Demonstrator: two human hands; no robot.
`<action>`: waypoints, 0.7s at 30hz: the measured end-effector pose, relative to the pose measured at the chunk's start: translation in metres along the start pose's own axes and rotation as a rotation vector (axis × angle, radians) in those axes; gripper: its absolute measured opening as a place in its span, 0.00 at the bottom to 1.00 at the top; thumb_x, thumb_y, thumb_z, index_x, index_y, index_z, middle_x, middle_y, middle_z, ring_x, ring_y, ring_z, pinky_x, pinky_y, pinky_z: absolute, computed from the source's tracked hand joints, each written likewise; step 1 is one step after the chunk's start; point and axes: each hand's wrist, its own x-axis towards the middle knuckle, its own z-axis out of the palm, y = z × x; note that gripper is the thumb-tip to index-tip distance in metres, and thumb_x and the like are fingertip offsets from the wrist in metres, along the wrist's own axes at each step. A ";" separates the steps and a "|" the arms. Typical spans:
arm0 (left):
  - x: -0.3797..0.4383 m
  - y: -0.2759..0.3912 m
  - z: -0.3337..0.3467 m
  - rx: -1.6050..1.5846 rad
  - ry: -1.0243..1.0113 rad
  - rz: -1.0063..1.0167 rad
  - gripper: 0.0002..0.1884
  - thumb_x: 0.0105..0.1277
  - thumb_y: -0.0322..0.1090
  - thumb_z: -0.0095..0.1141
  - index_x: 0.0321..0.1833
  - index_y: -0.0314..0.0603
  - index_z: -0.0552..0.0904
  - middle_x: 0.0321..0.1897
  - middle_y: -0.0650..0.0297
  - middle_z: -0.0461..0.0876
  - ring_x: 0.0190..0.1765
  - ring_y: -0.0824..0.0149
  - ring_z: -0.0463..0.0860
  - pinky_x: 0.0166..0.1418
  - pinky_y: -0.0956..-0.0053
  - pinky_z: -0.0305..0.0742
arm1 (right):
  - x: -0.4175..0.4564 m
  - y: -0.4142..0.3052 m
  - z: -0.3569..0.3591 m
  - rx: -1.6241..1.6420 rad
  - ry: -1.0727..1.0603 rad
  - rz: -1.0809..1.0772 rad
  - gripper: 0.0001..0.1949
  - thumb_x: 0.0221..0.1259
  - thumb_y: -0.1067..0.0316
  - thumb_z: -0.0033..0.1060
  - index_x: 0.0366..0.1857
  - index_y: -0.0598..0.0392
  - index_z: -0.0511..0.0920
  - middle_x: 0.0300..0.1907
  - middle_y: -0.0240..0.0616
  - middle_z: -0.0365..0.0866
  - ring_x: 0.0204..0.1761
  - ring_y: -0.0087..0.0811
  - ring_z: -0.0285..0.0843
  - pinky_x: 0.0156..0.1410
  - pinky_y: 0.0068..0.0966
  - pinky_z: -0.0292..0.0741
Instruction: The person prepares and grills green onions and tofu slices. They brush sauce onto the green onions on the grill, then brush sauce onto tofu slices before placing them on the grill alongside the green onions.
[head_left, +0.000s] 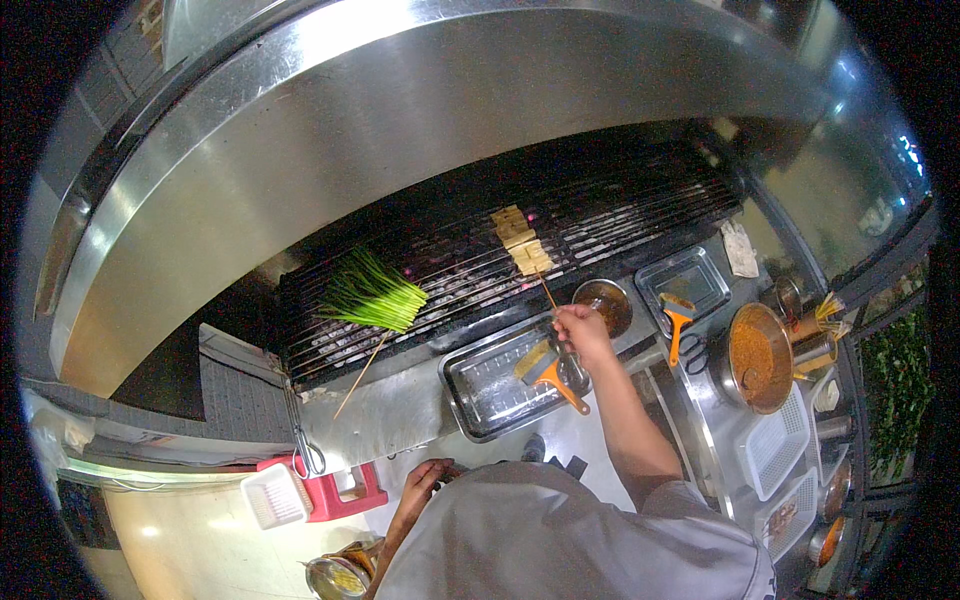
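Note:
My right hand (581, 332) grips the bare end of a wooden skewer (548, 290). Pale folded slices that look like tofu sheet (519, 238) are threaded on it and lie over the charcoal grill grate (465, 281). To the left on the grate rests a skewered fan of green stalks (379, 291), its stick sticking out over the steel ledge. My left hand (429, 475) is low by my body with its fingers bent; a small dark thing shows at the fingertips, and whether it is held cannot be made out.
Below the grate, a steel tray (480, 390) holds an orange-handled brush (553, 375). Rightward are a sauce bowl (604, 304), a smaller tray (686, 274) with another brush (679, 319), scissors (697, 354) and a bowl of orange-brown seasoning (759, 352). A curved steel hood (360, 120) overhangs the grill.

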 end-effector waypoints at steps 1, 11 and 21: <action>0.000 0.001 0.000 0.012 0.001 0.000 0.18 0.70 0.41 0.45 0.52 0.32 0.76 0.40 0.59 0.82 0.41 0.68 0.79 0.46 0.76 0.72 | 0.000 0.002 0.001 -0.110 0.024 -0.091 0.06 0.56 0.65 0.58 0.32 0.55 0.79 0.22 0.27 0.77 0.21 0.19 0.71 0.23 0.19 0.66; 0.001 0.000 0.000 0.008 0.006 -0.005 0.18 0.70 0.42 0.46 0.50 0.32 0.77 0.39 0.59 0.82 0.41 0.67 0.79 0.47 0.75 0.72 | -0.018 -0.012 0.014 -0.925 0.396 -0.592 0.09 0.50 0.65 0.61 0.30 0.60 0.80 0.28 0.48 0.81 0.33 0.45 0.80 0.41 0.35 0.75; -0.001 -0.001 -0.002 -0.008 -0.006 0.042 0.19 0.70 0.42 0.46 0.50 0.30 0.76 0.40 0.57 0.83 0.42 0.66 0.80 0.49 0.74 0.72 | -0.017 -0.017 0.018 -0.985 0.381 -0.573 0.08 0.48 0.67 0.62 0.29 0.60 0.80 0.30 0.49 0.80 0.36 0.47 0.79 0.44 0.36 0.74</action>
